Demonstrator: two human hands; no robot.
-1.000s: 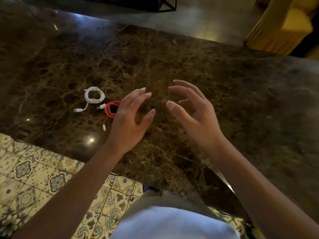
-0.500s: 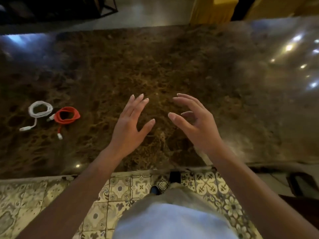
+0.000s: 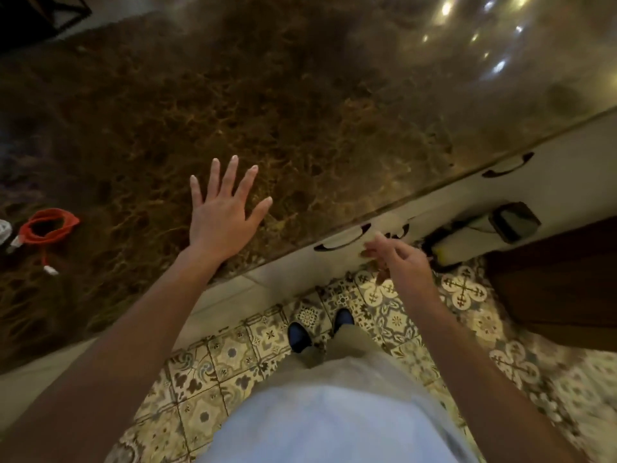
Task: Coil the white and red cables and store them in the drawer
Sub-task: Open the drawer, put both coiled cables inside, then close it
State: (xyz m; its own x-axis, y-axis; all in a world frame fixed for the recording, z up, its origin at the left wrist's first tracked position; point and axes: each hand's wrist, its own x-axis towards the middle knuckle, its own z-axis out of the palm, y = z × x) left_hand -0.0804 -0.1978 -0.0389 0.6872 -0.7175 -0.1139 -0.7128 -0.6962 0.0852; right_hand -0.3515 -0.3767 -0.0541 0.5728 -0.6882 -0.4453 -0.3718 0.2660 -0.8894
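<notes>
- dark brown marbled counter (image 3: 334, 111), polished and throwing back ceiling lights at the far right; patterned tile floor (image 3: 394, 315) below, blue shoes (image 3: 298, 335) showing at the bottom.
- pale drawer front under the counter edge, with a dark curved handle (image 3: 342, 240) nearest the body and another handle (image 3: 507, 167) further along to the right.
- left hand (image 3: 222, 218) spread flat, fingers straight, over the counter near its front edge; holding nothing; whether touching the stone or just above it, cannot tell.
- right hand (image 3: 399, 259) below the counter edge, just beside the nearer handle, fingers loosely bent and empty; blurred, not yet around the handle.
- red cable (image 3: 46, 225) already coiled in a loose ring at the far left of the counter, one tail with a white plug trailing toward the front edge.
- white cable (image 3: 3, 228) just beside the red one, nearly all cut off by the frame edge; coil state not readable here.
- both cables well apart from either hand.
- handling, as a judgement: light, soft, springy; loops likely to loosen if lifted by one strand or by the plug.
- best hold probably a pinch across the whole bundle of loops, tail tucked in, rather than the plug end.
- smooth stone likely to let a coil slide when nudged; lifting safer than dragging.
- step in hand seems to be opening the drawer with the right hand before fetching the coils.
</notes>
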